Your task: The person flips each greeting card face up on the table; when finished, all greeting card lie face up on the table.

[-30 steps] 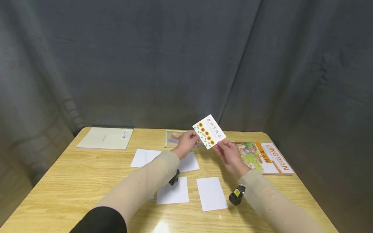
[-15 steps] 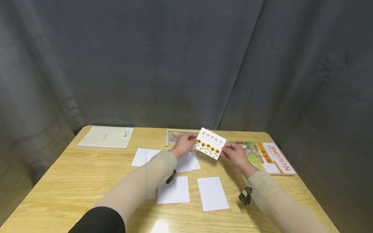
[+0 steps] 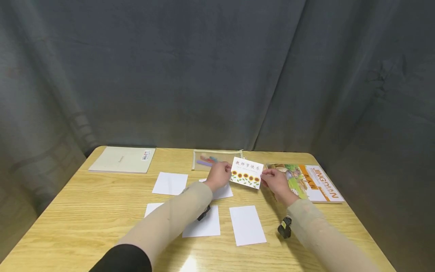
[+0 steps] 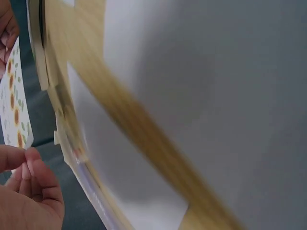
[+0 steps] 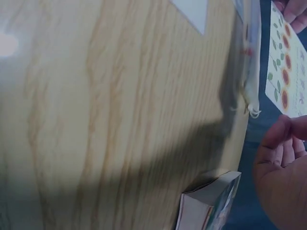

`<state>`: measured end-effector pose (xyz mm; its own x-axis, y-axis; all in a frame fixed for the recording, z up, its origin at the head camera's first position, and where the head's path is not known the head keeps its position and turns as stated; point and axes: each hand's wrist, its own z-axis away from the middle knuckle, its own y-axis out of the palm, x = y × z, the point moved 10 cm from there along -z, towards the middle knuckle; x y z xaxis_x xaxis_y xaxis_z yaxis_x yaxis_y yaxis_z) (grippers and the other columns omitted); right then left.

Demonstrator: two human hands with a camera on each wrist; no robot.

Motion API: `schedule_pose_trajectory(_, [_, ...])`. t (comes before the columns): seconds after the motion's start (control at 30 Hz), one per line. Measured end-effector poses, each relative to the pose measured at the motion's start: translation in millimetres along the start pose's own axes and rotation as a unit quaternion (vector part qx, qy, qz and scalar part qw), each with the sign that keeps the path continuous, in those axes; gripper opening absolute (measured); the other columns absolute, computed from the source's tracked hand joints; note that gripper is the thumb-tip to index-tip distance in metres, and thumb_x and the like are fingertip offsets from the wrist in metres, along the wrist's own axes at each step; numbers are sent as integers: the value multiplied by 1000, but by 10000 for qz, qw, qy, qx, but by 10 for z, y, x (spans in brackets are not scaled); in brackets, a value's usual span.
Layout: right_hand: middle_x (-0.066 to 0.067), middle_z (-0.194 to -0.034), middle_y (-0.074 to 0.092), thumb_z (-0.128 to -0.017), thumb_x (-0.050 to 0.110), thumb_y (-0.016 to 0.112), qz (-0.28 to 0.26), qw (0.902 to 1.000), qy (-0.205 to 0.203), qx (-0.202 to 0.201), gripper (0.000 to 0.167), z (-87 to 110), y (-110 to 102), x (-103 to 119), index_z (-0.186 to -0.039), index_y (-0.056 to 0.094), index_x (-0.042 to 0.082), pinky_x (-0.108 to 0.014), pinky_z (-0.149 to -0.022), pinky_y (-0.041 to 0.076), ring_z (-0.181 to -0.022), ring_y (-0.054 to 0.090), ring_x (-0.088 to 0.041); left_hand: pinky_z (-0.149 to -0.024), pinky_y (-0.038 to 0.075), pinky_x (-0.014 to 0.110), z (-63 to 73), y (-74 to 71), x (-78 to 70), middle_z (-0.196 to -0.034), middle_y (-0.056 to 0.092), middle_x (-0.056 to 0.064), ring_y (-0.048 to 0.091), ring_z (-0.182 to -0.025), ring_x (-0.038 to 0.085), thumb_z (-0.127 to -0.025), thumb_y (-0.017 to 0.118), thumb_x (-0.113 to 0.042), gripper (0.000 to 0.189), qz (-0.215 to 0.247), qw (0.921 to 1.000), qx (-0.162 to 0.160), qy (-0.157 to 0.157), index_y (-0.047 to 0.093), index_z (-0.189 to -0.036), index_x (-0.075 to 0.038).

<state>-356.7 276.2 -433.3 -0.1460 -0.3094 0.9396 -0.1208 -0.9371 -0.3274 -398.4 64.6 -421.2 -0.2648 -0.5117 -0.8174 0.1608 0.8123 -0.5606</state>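
Note:
A white greeting card (image 3: 247, 172) with Chinese characters and a row of sunflowers is held up above the table, its printed side toward the head camera. My left hand (image 3: 219, 175) pinches its left edge between thumb and fingers. At the opposite edge, my right hand (image 3: 276, 185) pinches it near the lower corner. In the left wrist view the card (image 4: 15, 103) stretches between both hands' fingertips. The right wrist view shows the sunflower side of the card (image 5: 285, 62) above my right thumb. Behind my left hand lies a mesh zip pouch (image 3: 200, 155) with pens in it.
Several blank white cards lie on the wooden table (image 3: 85, 226), among them one at front right (image 3: 248, 225) and one at back left (image 3: 170, 183). A cream notebook (image 3: 122, 160) is at the far left, an illustrated book (image 3: 319, 185) at the right. Grey curtains (image 3: 170, 75) stand behind.
The sunflower card has turned from steeply tilted to nearly level, its writing now along the top, and has come down slightly. Both hands keep their grip on it.

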Motion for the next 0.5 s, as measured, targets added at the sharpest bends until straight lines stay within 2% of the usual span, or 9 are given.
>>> schedule_pose_trajectory(0.1, [-13,-99,67,-102,3,60,266,9996,23,-50,25,-22,-10,-25,-121,59,-13,-31,-77,58,-83,65,-15,-64,52,25,17,53,16,-80,65,8,47,-55,8,-93,56,8,29,-48,10000,-46,-21,68,-120,9])
schedule_pose_trajectory(0.2, [-14,-99,66,-102,5,59,653,9978,66,-92,23,-49,-27,-51,-119,61,-11,-32,-74,57,-85,65,-20,-74,56,31,38,93,9,-81,66,10,47,-59,9,-89,58,9,34,-78,9999,-67,-93,67,-122,9])
schedule_pose_trajectory(0.27, [-15,-98,66,-101,5,58,979,9951,80,-78,22,-72,-30,-63,-116,61,-10,-33,-72,56,-85,64,-23,-76,56,30,50,124,5,-79,65,7,47,-60,8,-87,59,9,35,-144,9998,-47,-156,68,-122,9])
schedule_pose_trajectory(0.33, [-16,-96,66,-101,5,58,1356,9907,93,3,19,-101,-22,-78,-113,62,-9,-33,-70,55,-83,64,-24,-68,51,25,60,176,17,-70,59,2,43,-56,7,-86,60,8,21,-269,9992,109,-293,70,-104,7])
schedule_pose_trajectory(0.37, [-15,-94,67,-100,4,59,1573,9875,57,45,17,-118,-17,-76,-111,63,-8,-33,-69,54,-81,63,-23,-62,46,22,63,207,18,-66,53,1,38,-52,7,-86,60,8,11,-335,9987,208,-337,68,-92,5])
schedule_pose_trajectory(0.4, [-15,-92,67,-98,4,59,1832,9830,-31,97,15,-133,-9,-60,-107,64,-8,-33,-68,53,-79,62,-23,-57,40,21,67,237,17,-60,47,-1,33,-49,7,-85,60,8,10,-412,9979,306,-382,63,-79,1])
schedule_pose_trajectory(0.43, [-13,-88,66,-97,3,60,2081,9779,-89,157,11,-149,-2,-52,-101,65,-6,-33,-66,52,-75,60,-21,-52,33,20,70,268,16,-57,42,-3,30,-48,7,-85,60,7,21,-454,9971,430,-439,54,-68,-3])
schedule_pose_trajectory(0.5, [-8,-78,62,-95,1,62,2589,9651,-269,280,8,-177,11,-25,-88,64,-2,-31,-62,47,-68,54,-18,-47,23,21,81,337,10,-52,31,-4,22,-45,7,-86,61,6,42,-494,9946,731,-554,35,-58,-11])
